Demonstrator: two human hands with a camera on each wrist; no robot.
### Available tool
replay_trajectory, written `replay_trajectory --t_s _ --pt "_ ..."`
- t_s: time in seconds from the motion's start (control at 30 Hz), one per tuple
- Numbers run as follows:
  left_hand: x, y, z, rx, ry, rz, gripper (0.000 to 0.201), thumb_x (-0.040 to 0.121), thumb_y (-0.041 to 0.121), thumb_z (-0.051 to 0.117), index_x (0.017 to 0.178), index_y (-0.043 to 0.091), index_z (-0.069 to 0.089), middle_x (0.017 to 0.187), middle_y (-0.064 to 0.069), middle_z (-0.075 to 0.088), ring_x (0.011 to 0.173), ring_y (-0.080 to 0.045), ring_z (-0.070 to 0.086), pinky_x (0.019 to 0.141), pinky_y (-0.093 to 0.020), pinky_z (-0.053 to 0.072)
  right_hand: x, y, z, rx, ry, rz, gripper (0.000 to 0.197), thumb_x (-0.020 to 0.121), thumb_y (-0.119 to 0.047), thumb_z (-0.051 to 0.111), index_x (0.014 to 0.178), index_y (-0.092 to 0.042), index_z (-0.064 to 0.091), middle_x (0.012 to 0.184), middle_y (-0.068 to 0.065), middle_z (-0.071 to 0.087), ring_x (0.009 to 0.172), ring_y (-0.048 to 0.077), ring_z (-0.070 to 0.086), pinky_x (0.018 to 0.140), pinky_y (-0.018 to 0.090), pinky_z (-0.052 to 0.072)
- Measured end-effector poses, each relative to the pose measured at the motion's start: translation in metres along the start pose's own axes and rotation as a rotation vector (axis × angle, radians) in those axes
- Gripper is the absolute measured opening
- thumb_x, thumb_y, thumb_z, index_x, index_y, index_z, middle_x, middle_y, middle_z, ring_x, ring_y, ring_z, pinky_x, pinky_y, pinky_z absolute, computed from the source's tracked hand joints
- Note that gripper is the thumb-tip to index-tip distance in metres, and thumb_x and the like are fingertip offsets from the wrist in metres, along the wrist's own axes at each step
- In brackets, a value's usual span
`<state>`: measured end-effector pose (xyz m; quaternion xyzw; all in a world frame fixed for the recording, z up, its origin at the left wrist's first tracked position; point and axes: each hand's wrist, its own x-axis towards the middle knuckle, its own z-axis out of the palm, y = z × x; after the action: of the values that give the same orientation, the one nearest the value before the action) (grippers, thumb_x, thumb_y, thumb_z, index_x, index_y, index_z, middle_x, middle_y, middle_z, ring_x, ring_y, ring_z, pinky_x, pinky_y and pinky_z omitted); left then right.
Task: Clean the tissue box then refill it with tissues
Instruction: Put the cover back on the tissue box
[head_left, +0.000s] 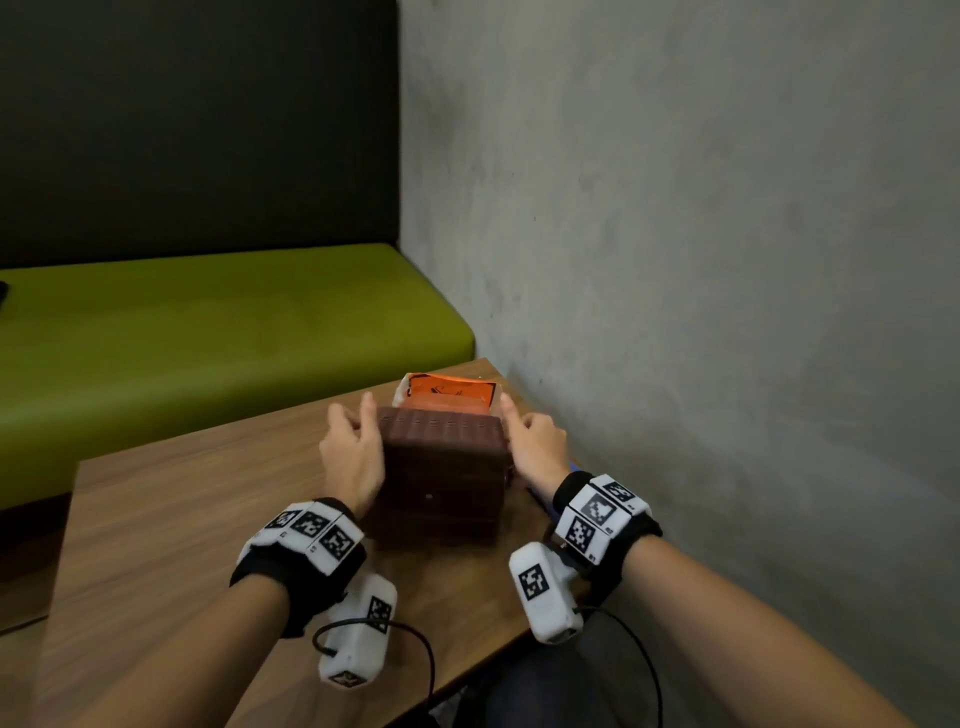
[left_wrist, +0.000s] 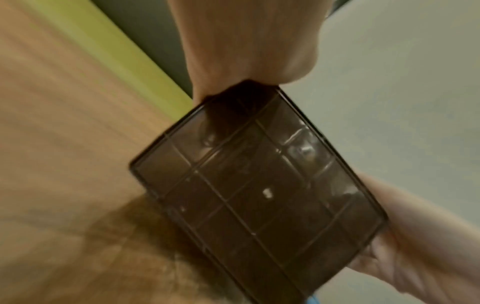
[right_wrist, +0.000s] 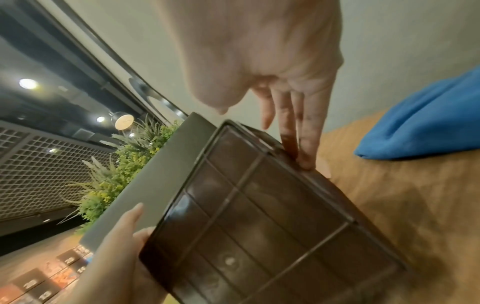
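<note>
Hands, left hand (head_left: 350, 457) and right hand (head_left: 535, 448), grip opposite sides of brown tissue box (head_left: 441, 467) on wooden table (head_left: 182, 519), orange tissue pack (head_left: 449, 393) just behind it.

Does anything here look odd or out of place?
Slightly: the brown tissue box sits tilted between the left hand and the right hand. Its grid-patterned side carries a few pale specks. Nothing looks spilled or broken.
</note>
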<state>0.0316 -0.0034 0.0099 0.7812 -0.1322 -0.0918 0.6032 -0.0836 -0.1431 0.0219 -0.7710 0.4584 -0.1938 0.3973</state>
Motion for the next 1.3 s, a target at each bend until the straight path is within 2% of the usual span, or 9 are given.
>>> replay_trajectory --t_s 0.1,0.17,0.27,0.37,0.47,0.63,0.8,0.93,1.3 --pt "-0.012 -0.006 -0.009 -0.081 0.067 0.135 0.027 0.09 0.025 0.054 0.07 0.012 0.043 0.085 -0.008 0.059 0.088 -0.025 0.054 0.074 -0.032 0.039 -0.008 0.004 -0.002 0.097 -0.012 -0.007 0.035 0.087 -0.044 0.057 0.093 -0.009 0.054 0.102 0.009 0.058 0.104 0.025 0.053 0.079 0.03 0.037" --pt "-0.019 -0.017 -0.013 -0.05 0.004 0.228 0.026 0.08 0.017 0.068 0.093 0.007 0.048 0.109 -0.01 0.058 0.099 -0.018 0.055 0.08 -0.026 0.045 -0.016 0.009 -0.001 0.161 -0.106 -0.072 0.048 0.086 -0.039 0.061 0.122 -0.011 0.046 0.109 0.003 0.052 0.105 0.018 0.049 0.085 0.027 0.038" --pt "-0.026 -0.035 -0.02 0.012 -0.07 0.351 0.07 0.07 0.012 0.078 0.128 0.007 0.039 0.124 -0.004 0.049 0.107 -0.01 0.05 0.088 -0.021 0.045 -0.024 0.023 0.005 0.148 -0.199 -0.302 0.071 0.081 -0.034 0.068 0.14 -0.024 0.029 0.116 -0.005 0.048 0.11 0.012 0.05 0.096 0.028 0.043" --pt "-0.032 -0.051 -0.025 0.057 -0.085 0.391 0.081 0.067 0.011 0.08 0.136 0.01 0.037 0.124 -0.005 0.046 0.11 -0.014 0.049 0.092 -0.026 0.046 -0.024 0.034 0.005 -0.071 -0.232 -0.436 0.058 0.081 -0.033 0.068 0.133 -0.029 0.044 0.11 0.002 0.048 0.103 0.013 0.05 0.097 0.029 0.045" --pt "-0.037 -0.066 -0.03 0.137 -0.119 0.43 0.07 0.065 0.013 0.081 0.127 0.011 0.049 0.111 -0.003 0.048 0.106 -0.022 0.053 0.091 -0.032 0.05 -0.026 0.046 0.003 -0.146 -0.272 -0.538 0.048 0.079 -0.028 0.071 0.123 -0.025 0.052 0.105 0.001 0.05 0.098 0.012 0.05 0.085 0.01 0.04" --pt "-0.04 -0.067 -0.046 0.403 -0.232 0.533 0.039 0.078 0.044 0.058 0.104 0.015 0.064 0.096 0.0 0.054 0.092 -0.017 0.052 0.08 -0.031 0.048 -0.031 0.062 0.001 -0.202 -0.274 -0.593 0.038 0.085 -0.026 0.064 0.122 -0.023 0.056 0.101 -0.001 0.048 0.094 0.009 0.049 0.081 0.005 0.035" --pt "-0.008 -0.014 -0.022 0.658 -0.387 0.64 0.016 0.083 0.018 0.061 0.095 0.013 0.07 0.1 -0.004 0.066 0.098 -0.024 0.058 0.078 -0.03 0.044 -0.019 0.031 0.008 -0.214 -0.099 -0.557 0.028 0.083 -0.025 0.067 0.11 -0.017 0.066 0.105 0.004 0.054 0.1 0.012 0.051 0.094 0.028 0.042" --pt "0.003 -0.003 0.005 0.773 -0.493 0.411 0.018 0.079 0.022 0.068 0.096 0.014 0.07 0.102 -0.007 0.071 0.095 -0.023 0.065 0.084 -0.037 0.054 -0.011 0.011 0.021 -0.255 -0.196 -0.415 0.035 0.081 -0.026 0.069 0.114 -0.014 0.064 0.125 0.009 0.05 0.122 0.021 0.044 0.104 0.025 0.029" --pt "0.005 0.0 0.03 0.942 -0.509 0.391 0.009 0.084 0.019 0.061 0.088 0.015 0.068 0.103 -0.01 0.065 0.101 -0.033 0.061 0.091 -0.046 0.048 -0.009 0.005 0.019 -0.328 -0.237 -0.381 0.038 0.081 -0.027 0.069 0.116 -0.016 0.062 0.129 0.009 0.047 0.125 0.024 0.042 0.109 0.036 0.033"
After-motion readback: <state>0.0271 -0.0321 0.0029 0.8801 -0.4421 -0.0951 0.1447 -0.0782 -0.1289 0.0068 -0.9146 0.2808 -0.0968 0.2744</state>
